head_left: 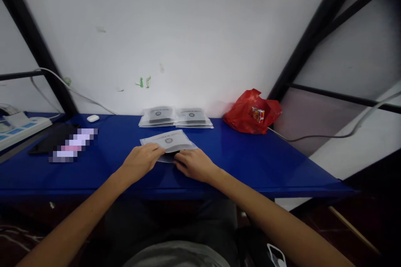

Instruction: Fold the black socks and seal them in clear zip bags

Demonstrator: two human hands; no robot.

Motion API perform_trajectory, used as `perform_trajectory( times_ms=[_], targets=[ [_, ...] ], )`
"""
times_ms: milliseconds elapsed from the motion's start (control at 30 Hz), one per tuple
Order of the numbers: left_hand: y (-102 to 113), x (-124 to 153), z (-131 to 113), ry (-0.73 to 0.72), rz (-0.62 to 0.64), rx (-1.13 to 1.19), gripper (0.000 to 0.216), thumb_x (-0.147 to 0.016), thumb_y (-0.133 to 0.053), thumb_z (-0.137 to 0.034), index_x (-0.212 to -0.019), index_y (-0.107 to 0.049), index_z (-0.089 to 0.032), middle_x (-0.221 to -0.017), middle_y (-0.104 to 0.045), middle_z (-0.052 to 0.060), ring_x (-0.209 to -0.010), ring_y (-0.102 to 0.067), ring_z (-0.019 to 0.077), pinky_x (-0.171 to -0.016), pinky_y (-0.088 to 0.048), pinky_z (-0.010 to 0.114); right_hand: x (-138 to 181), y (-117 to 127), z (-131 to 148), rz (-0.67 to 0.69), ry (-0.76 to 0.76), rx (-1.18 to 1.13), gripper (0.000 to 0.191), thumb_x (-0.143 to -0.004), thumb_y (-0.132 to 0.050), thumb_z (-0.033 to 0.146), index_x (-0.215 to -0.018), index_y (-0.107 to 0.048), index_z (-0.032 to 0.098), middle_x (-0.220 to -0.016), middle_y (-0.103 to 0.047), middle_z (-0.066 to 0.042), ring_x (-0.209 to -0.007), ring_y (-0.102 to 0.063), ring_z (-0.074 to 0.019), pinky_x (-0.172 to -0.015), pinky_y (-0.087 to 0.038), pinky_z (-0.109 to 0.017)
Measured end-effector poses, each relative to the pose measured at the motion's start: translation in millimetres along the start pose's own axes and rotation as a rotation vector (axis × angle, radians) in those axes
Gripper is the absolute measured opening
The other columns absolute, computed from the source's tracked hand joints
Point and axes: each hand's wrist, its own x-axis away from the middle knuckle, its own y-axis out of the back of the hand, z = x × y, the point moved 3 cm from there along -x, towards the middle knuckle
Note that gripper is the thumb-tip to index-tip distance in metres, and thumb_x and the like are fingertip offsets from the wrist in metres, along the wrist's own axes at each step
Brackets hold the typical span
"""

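A frosted plastic bag (167,139) with a dark round logo and lettering lies near the front of the blue table. Its near edge gapes, the top layer bowed upward. My left hand (142,159) is closed on the bag's near left side, thumb and fingers pinching the upper layer. In the mouth of the bag a flat black item (170,154) shows; its kind cannot be made out. My right hand (194,164) has its fingers curled at the right of the opening, against the black item. Its fingertips are partly hidden.
Behind lie two stacks of similar filled bags, a left stack (159,116) and a right stack (192,117). A crumpled red plastic bag (244,112) sits at back right. Leftward are a phone (73,146), a black tablet-like slab (46,144), a white earbud case (93,118) and a power strip (25,132).
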Motion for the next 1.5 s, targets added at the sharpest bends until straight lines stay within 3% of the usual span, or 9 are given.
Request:
perform_trajectory(
  times_ms=[167, 367, 533, 800, 967, 1133, 1267, 1367, 1500],
  targets=[
    [-5, 15, -1, -0.049, 0.114, -0.172, 0.033, -0.087, -0.042, -0.009, -0.111, -0.059, -0.022, -0.094, -0.063, 0.005, -0.083, -0.059, 0.0162, -0.069, -0.045, 0.026, 13, 11, -13, -0.2, -0.076, -0.035, 0.02, -0.091, -0.044, 0.027, -0.097, -0.061, 0.018, -0.091, -0.062, -0.008, -0.083, -0.056, -0.0167, -0.07, -0.042, -0.028],
    [-8, 23, 3, -0.026, 0.174, -0.043, 0.029, -0.093, -0.04, -0.027, -0.114, -0.058, -0.022, -0.099, -0.062, 0.005, -0.086, -0.059, 0.0162, -0.073, -0.046, 0.027, 21, -5, -21, -0.099, -0.04, -0.11, 0.023, -0.088, -0.051, 0.029, -0.104, -0.064, 0.02, -0.096, -0.062, -0.008, -0.088, -0.057, -0.0189, -0.077, -0.044, -0.033],
    [-13, 23, 7, -0.037, 0.249, -0.029, 0.029, -0.092, -0.039, -0.018, -0.113, -0.058, -0.019, -0.098, -0.063, 0.005, -0.087, -0.06, 0.0158, -0.072, -0.047, 0.025, 21, -7, -23, -0.069, -0.038, -0.163, 0.024, -0.087, -0.052, 0.031, -0.103, -0.067, 0.02, -0.095, -0.063, -0.009, -0.088, -0.058, -0.019, -0.079, -0.045, -0.034],
    [-28, 23, 5, -0.039, 0.232, -0.242, 0.031, -0.085, -0.037, -0.002, -0.105, -0.058, -0.014, -0.095, -0.064, 0.008, -0.088, -0.06, 0.0194, -0.074, -0.046, 0.031, 23, -5, -24, -0.038, -0.043, -0.164, 0.027, -0.088, -0.05, 0.034, -0.103, -0.068, 0.02, -0.091, -0.063, -0.008, -0.083, -0.058, -0.0183, -0.075, -0.044, -0.032],
    [-14, 14, 5, -0.045, 0.172, -0.216, 0.033, -0.08, -0.036, 0.002, -0.099, -0.058, -0.014, -0.091, -0.062, 0.007, -0.084, -0.058, 0.0195, -0.071, -0.045, 0.031, 20, 1, -20, -0.072, -0.076, -0.151, 0.022, -0.087, -0.053, 0.033, -0.095, -0.067, 0.018, -0.09, -0.064, -0.007, -0.083, -0.059, -0.0183, -0.073, -0.043, -0.032],
    [15, -5, 6, -0.052, -0.013, -0.003, 0.027, -0.083, -0.036, -0.003, -0.094, -0.057, -0.016, -0.084, -0.061, 0.005, -0.079, -0.055, 0.0172, -0.072, -0.045, 0.029, 6, 24, -11, -0.274, -0.025, -0.15, 0.02, -0.085, -0.056, 0.029, -0.101, -0.06, 0.018, -0.1, -0.064, -0.008, -0.091, -0.055, -0.0195, -0.077, -0.042, -0.033],
    [32, -13, 8, -0.02, -0.145, 0.219, 0.024, -0.091, -0.034, -0.014, -0.092, -0.058, -0.017, -0.082, -0.06, 0.003, -0.079, -0.054, 0.0155, -0.072, -0.046, 0.028, -4, 41, -7, -0.379, 0.031, -0.209, 0.012, -0.087, -0.049, 0.019, -0.087, -0.061, 0.018, -0.094, -0.065, -0.006, -0.087, -0.055, -0.018, -0.076, -0.041, -0.032],
    [33, -8, 14, 0.092, -0.269, 0.391, 0.019, -0.092, -0.042, -0.024, -0.096, -0.06, -0.019, -0.091, -0.064, 0.003, -0.086, -0.057, 0.0144, -0.08, -0.046, 0.029, -6, 45, -9, -0.414, 0.047, -0.29, 0.014, -0.087, -0.048, 0.017, -0.085, -0.062, 0.018, -0.094, -0.066, -0.006, -0.088, -0.056, -0.0179, -0.078, -0.043, -0.033],
    [26, 4, 25, 0.315, -0.422, 0.542, 0.019, -0.083, -0.057, -0.035, -0.087, -0.065, -0.018, -0.08, -0.067, 0.001, -0.073, -0.061, 0.0128, -0.073, -0.049, 0.026, -4, 43, -14, -0.456, 0.021, -0.398, 0.013, -0.087, -0.049, 0.02, -0.088, -0.062, 0.019, -0.098, -0.065, -0.006, -0.092, -0.057, -0.0178, -0.08, -0.045, -0.034]
  ],
)
